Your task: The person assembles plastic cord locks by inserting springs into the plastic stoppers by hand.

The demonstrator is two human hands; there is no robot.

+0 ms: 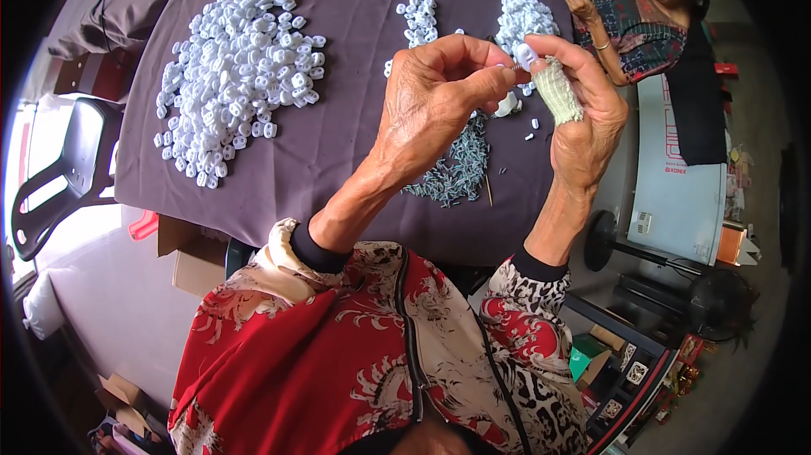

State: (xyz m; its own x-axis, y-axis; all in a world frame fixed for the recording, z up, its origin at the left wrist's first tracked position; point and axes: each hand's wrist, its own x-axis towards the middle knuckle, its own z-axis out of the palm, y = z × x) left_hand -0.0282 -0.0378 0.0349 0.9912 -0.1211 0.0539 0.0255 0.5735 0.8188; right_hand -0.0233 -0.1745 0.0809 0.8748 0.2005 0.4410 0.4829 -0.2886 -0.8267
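My left hand point(439, 100) is raised over the table and pinches a small metal screw between thumb and forefinger, its tip at a small white plastic piece point(525, 54). My right hand point(583, 108) holds that white piece at its fingertips; a knitted cover is on its forefinger. Below my hands lies a heap of small grey screws point(456, 169) on the dark purple tablecloth point(338, 151). A big heap of white plastic pieces point(241, 66) lies to the left, and smaller heaps point(522, 14) lie beyond my hands.
Another person point(634, 16) in a patterned top sits at the far right corner of the table. A black chair point(59, 176) stands at the left, cardboard boxes point(198, 261) under the table edge, a white board and shelves point(684, 193) to the right.
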